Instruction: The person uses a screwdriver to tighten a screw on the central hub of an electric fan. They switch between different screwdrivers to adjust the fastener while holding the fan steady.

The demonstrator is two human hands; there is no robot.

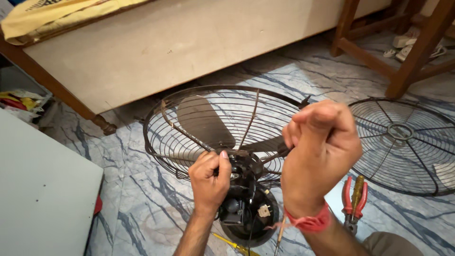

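A dark fan lies on the marble floor with its rear wire guard (208,104) and grey blades (201,121) facing away from me. My left hand (208,178) is closed around the black motor housing (244,199) just behind the guard. My right hand (320,147) is raised in a fist above the guard's right side, pinching something thin that I cannot make out; a red thread band circles its wrist.
The loose front wire guard (403,142) lies flat on the floor at right. Red-handled pliers (354,199) rest beside my right wrist, and a yellow-handled screwdriver (234,244) by the motor. A bed frame (156,52), wooden chair legs (412,52) and a grey panel (38,189) surround the spot.
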